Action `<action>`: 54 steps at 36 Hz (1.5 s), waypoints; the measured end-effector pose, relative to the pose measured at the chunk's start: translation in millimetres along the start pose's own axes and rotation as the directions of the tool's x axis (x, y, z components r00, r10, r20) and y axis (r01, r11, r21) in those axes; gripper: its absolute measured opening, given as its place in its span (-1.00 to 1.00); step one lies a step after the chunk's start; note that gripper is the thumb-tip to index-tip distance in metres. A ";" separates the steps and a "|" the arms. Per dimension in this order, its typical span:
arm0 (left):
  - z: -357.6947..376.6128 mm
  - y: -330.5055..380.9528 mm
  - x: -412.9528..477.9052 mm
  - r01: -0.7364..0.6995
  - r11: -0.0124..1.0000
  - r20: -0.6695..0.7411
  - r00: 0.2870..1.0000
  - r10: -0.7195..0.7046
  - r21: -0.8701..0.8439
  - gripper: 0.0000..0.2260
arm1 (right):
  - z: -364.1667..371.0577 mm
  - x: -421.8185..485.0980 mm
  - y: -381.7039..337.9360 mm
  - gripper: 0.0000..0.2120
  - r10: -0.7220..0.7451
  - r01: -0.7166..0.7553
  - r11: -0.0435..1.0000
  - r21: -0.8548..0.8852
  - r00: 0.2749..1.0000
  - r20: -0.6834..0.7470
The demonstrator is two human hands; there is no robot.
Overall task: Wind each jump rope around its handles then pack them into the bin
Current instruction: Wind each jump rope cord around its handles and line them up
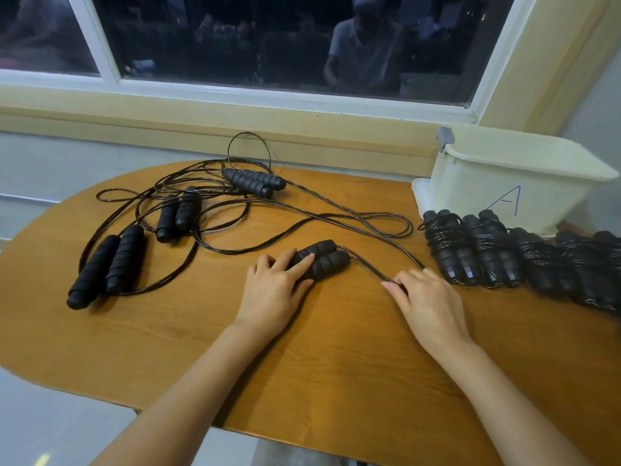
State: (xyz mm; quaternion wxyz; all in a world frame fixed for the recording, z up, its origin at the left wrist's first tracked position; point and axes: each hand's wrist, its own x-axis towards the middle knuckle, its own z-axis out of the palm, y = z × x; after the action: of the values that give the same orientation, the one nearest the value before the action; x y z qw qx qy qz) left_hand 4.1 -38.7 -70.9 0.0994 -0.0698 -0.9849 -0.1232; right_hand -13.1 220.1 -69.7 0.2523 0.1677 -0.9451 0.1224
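Head view: I see the left hand [274, 287] lying on a pair of dark handles [326, 262] near the middle of the wooden worktop [319, 364]. Its fingers [302, 262] are stretched out flat across the 2 handles, not curled round them. The handles lie side by side, touching. The right hand [428, 299] is just to their right, fingers clenched in a pinch on the black cord [369, 269] that runs out of those handles. The cord doubles back at the pinch and trails off toward the far left.

3 more unwound handle pairs lie left and far: 1 pair [107, 264] near the left edge, 1 pair [178, 213] behind it, 1 pair [255, 183] by the wall. Their loose cords [215, 243] are tangled together.

A row of wound jump ropes [487, 250] lies along the right side, just in front of the white bin [510, 176]. The bin stands at the far right corner and is marked "A". I can't see inside it.
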 end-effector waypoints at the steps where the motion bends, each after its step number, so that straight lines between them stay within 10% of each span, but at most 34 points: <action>1: 1.5 5.1 2.0 -0.001 1.000 0.004 1.000 0.001 -0.001 -0.53 | -0.8 -1.5 1.0 -0.85 0.009 -0.009 1.000 0.025 1.000 0.000; 9: -7.7 8.4 1.1 -0.038 0.999 0.150 0.988 0.035 0.017 -0.48 | 4.7 -16.0 6.9 -0.93 -0.007 0.007 0.999 0.032 1.000 -0.010; 14: -8.7 2.5 -6.2 -0.018 0.962 -0.051 0.999 0.005 -0.273 -0.56 | -4.1 -17.8 -2.4 -0.85 -0.041 0.041 0.999 -0.001 0.990 -0.132; 30: -20.5 6.0 -3.2 -0.005 0.995 0.063 0.998 0.011 -0.097 -0.61 | 7.5 -40.2 -112.1 -0.69 -0.268 0.268 0.963 -0.025 0.947 -0.179; 39: -35.7 11.5 3.3 0.022 0.996 0.211 0.977 -0.004 -0.081 -0.17 | 9.0 -42.1 -120.6 -0.68 -0.327 0.321 0.944 -0.075 0.941 -0.087; 54: -35.3 -2.1 13.6 -0.021 0.989 0.150 0.988 0.044 -0.149 -0.56 | -23.3 0.4 -54.8 -0.84 -0.519 0.501 0.854 0.140 0.839 0.161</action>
State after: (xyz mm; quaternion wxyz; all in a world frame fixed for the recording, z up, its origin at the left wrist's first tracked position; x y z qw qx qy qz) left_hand -3.2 -48.2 -34.9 0.0203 -0.1024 -0.9766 -0.1882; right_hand 17.5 177.3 -41.8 0.1748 0.4359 -0.8794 0.0775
